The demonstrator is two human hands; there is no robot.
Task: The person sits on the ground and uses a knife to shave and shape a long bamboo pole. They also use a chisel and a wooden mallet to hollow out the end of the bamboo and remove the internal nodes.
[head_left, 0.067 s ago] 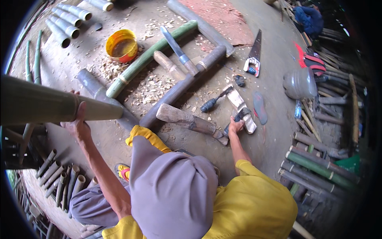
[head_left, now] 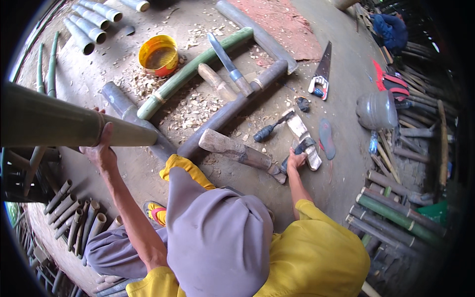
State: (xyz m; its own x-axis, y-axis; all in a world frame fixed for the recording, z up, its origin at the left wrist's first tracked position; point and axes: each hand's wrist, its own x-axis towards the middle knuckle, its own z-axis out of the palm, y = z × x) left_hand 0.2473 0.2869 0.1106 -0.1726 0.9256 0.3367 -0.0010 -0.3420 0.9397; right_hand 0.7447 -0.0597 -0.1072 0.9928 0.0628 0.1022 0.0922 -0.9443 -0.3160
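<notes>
A thick green bamboo pole (head_left: 126, 132) comes in from the left edge. My left hand (head_left: 101, 151) is closed around it from below, with the thumb up along its near side. Over a pale, worn wooden block (head_left: 297, 125), my right hand (head_left: 296, 159) is closed on a dark-handled tool, whose broad dark end (head_left: 306, 144) lies across the block; its exact kind is unclear. Another tool with a dark rounded handle (head_left: 263, 133) rests its thin end against the same block. Left of my right hand lies a rough wooden mallet (head_left: 237, 151).
Bamboo poles (head_left: 232, 109) form a frame on the floor, with a long knife (head_left: 227, 62) and a wooden club (head_left: 215, 80) on it. Beyond are a yellow bucket (head_left: 173, 63), a handsaw (head_left: 322, 69) and wood chips. Bamboo is stacked at right (head_left: 396, 213) and lower left.
The whole view has shifted a little, so floor objects sit slightly further right. Both hands keep their holds on the pole and the tool.
</notes>
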